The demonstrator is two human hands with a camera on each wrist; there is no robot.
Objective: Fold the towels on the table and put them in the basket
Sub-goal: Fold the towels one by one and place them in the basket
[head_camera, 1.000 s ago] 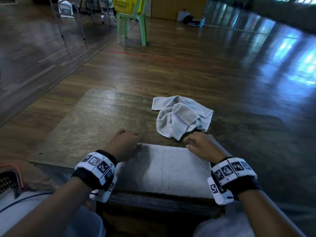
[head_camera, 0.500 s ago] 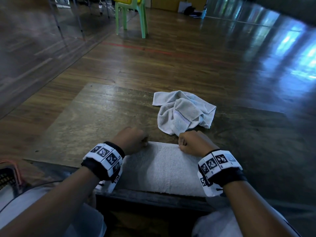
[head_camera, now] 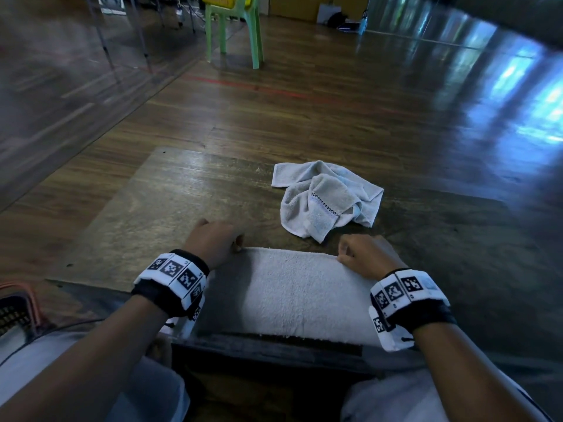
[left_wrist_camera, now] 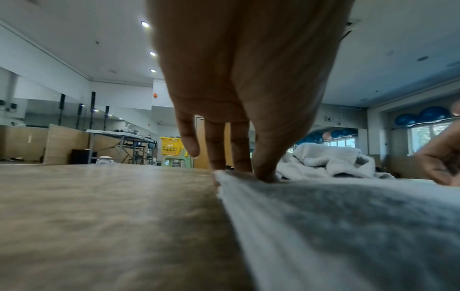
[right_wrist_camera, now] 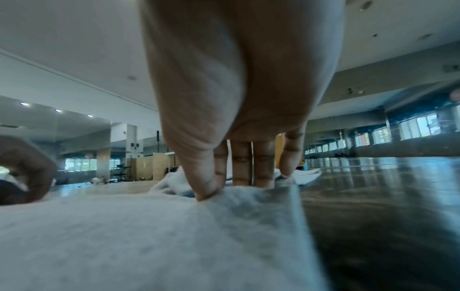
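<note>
A white towel (head_camera: pixel 292 290) lies flat at the near edge of the wooden table (head_camera: pixel 158 208), hanging a little over the front. My left hand (head_camera: pixel 234 242) pinches its far left corner between thumb and fingers (left_wrist_camera: pixel 263 173). My right hand (head_camera: pixel 347 254) pinches the far right corner, thumb on top (right_wrist_camera: pixel 206 189). A second pale towel (head_camera: pixel 329 202) lies crumpled just beyond, right of centre; it also shows behind my left hand (left_wrist_camera: pixel 331 161). A dark mesh basket (head_camera: pixel 15 312) with an orange rim sits low at my left.
The low table stands on a shiny wooden floor (head_camera: pixel 365 111). A green plastic chair (head_camera: pixel 234 28) carrying a yellow basket (left_wrist_camera: pixel 170 145) stands far back. The table's left part (left_wrist_camera: pixel 99 206) is bare wood.
Both hands have gone from resting on the towel's far edge to pinching its far corners, closing in for a moment and then spreading apart. The crumpled towel has not moved.
</note>
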